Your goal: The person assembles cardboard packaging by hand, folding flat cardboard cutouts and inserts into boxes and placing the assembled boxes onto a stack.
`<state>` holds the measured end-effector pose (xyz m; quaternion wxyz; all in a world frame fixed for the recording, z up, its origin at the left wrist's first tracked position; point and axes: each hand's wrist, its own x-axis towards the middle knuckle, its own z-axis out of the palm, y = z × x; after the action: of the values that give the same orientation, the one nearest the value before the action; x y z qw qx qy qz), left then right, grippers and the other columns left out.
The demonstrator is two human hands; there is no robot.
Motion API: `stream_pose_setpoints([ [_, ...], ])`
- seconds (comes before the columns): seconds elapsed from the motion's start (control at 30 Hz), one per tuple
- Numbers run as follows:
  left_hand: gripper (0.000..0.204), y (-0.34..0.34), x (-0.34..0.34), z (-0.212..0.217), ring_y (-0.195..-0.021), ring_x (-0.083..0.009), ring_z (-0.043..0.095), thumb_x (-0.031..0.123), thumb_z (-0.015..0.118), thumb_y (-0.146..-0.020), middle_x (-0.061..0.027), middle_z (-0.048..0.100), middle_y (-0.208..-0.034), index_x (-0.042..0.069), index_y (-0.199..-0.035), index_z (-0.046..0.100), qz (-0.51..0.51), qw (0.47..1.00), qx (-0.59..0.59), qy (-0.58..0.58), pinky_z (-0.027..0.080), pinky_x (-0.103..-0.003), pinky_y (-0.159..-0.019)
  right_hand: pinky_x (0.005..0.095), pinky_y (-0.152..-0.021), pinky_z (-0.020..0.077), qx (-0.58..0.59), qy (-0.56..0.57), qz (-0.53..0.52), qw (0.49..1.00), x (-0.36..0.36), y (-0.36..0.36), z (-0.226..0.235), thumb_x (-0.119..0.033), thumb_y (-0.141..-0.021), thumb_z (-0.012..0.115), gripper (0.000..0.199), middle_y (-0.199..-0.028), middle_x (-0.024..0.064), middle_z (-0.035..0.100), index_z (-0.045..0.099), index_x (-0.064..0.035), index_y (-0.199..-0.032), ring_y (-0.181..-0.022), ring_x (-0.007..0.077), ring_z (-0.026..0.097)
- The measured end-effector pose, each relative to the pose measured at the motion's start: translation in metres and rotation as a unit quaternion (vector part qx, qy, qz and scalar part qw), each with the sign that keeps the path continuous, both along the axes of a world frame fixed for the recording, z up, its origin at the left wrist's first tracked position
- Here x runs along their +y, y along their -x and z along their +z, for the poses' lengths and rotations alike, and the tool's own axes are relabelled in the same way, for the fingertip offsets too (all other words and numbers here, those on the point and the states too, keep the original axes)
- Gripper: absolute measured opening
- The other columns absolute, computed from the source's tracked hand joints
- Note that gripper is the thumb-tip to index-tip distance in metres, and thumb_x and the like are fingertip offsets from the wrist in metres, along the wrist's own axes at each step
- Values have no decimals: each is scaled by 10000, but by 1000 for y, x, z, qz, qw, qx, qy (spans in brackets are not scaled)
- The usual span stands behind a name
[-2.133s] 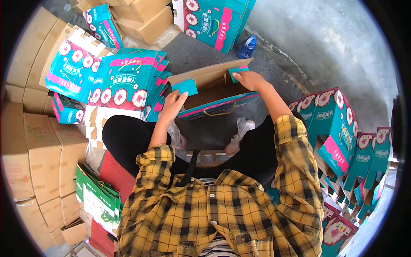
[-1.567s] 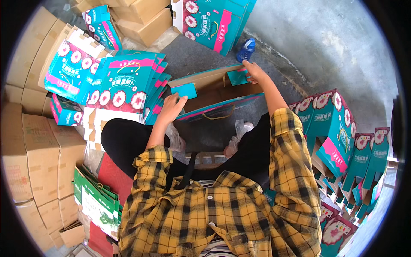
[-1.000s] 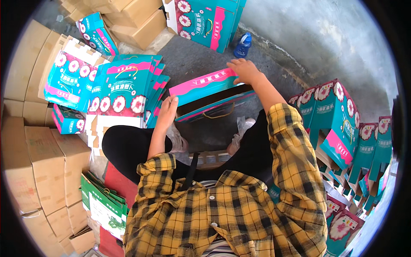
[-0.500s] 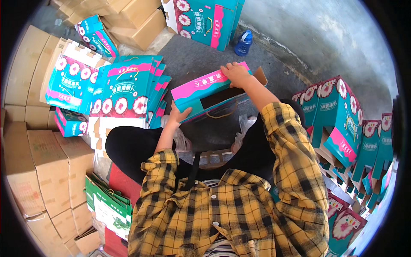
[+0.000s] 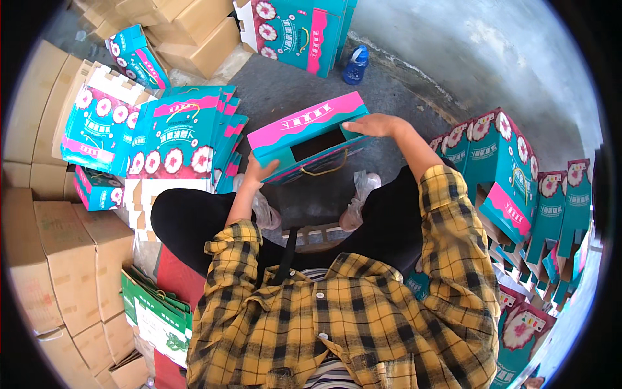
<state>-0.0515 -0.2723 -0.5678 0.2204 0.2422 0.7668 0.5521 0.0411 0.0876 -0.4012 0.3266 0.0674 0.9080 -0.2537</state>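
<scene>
A teal and pink cardboard gift box [image 5: 304, 117] is held in front of me above the floor, between my two hands. Its dark opening faces me, and a tan cord handle [image 5: 325, 170] hangs from the near side. My left hand [image 5: 259, 172] grips the left end, thumb on the near panel and the other fingers hidden behind it. At the right end, my right hand [image 5: 379, 125] holds the box with its thumb over the edge of the opening; the remaining fingers are mostly out of sight.
Flat teal box blanks [image 5: 172, 142] lie stacked at my left, beside brown cartons [image 5: 68, 259]. Green boxes [image 5: 155, 314] rest at lower left. Several teal boxes [image 5: 499, 172] stand at right. A blue bottle [image 5: 356, 65] is near the grey wall [image 5: 466, 52].
My right hand has slid from the top of the pink panel to the box's right end. The brown-lined flap that stuck out there no longer shows. The box is turned slightly.
</scene>
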Motion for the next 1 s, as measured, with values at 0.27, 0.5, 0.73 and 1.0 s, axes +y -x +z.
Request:
stream_pose_setpoints([
  [0.27, 538, 2, -1, 16, -921, -164, 565, 310, 723, -767, -88, 617, -1020, 7, -1167, 529, -17, 997, 32, -63, 464, -328, -821, 413, -1027, 335, -86, 25, 134, 987, 9, 3, 12, -723, -684, 583, 1000, -1326, 222, 451, 408, 28, -1321, -1259, 335, 404],
  [0.5, 628, -14, 1, 54, -975, -226, 574, 503, 529, -874, -122, 592, -1093, 13, -1261, 471, 206, 939, -241, 136, 476, -333, -785, 398, -934, 426, 87, -42, 39, 995, 20, 14, -1, -619, -593, 730, 1044, -1167, 230, 572, 353, -15, -1357, -1108, 368, 537],
  [0.73, 788, -19, 16, 54, -1074, -294, 546, 642, 376, -870, -232, 574, -1132, -51, -1232, 472, 187, 975, -80, 93, 466, -382, -814, 395, -975, 408, 91, -64, -225, 968, 30, 23, -39, -614, -484, 801, 1327, -1286, 307, 447, 135, 119, -1367, -1188, 373, 481],
  [1.0, 945, -28, 15, 72, -1164, -364, 475, 763, 458, -744, -166, 421, -1350, 83, -1384, 310, 130, 921, -340, 143, 436, -563, -864, 384, -938, 437, 49, -76, -165, 982, 27, 25, -52, -665, -523, 734, 1090, -1214, 264, 530, 442, 115, -1226, -1129, 351, 533],
])
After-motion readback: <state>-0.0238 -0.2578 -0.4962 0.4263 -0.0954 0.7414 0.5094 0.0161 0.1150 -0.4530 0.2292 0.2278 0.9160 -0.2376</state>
